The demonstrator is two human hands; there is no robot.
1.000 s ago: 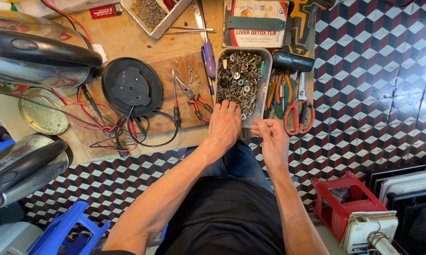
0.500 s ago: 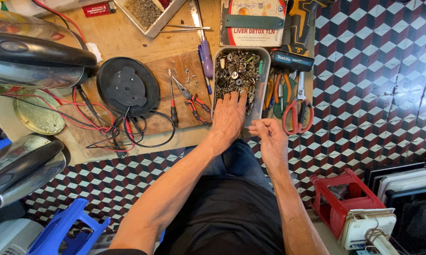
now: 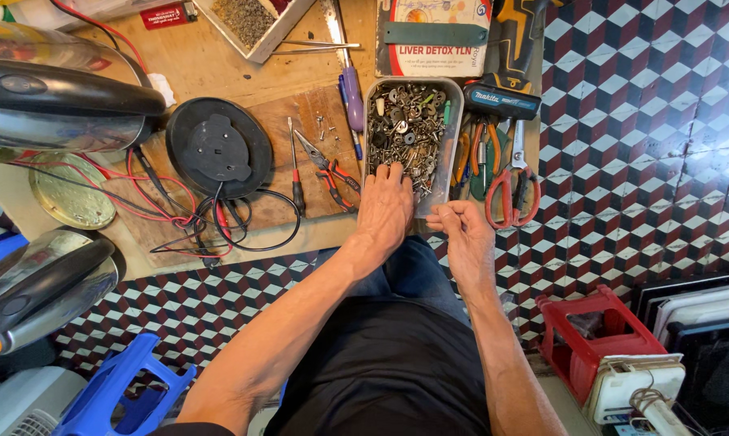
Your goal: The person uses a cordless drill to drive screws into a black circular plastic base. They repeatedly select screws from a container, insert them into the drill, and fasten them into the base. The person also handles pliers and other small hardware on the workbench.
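Low wooden bench (image 3: 219, 73) over cube-patterned tile floor (image 3: 647, 161), seen from above. Upper middle of frame: metal tray (image 3: 453, 145) of mixed screws and washers (image 3: 405, 129). Left hand (image 3: 385, 206) palm down, fingers spread loosely into tray's near end, touching the hardware. Right hand (image 3: 465, 238) just beside tray's lower right corner, fingertips pinched together, perhaps on a small piece too tiny to make out. Left of tray: red-handled pliers (image 3: 328, 169), screwdriver (image 3: 296, 173), black round base (image 3: 217, 148) with red and black wires (image 3: 163, 210). Right of tray: red-handled scissors (image 3: 514, 182). Lower right: red stool (image 3: 594, 323).
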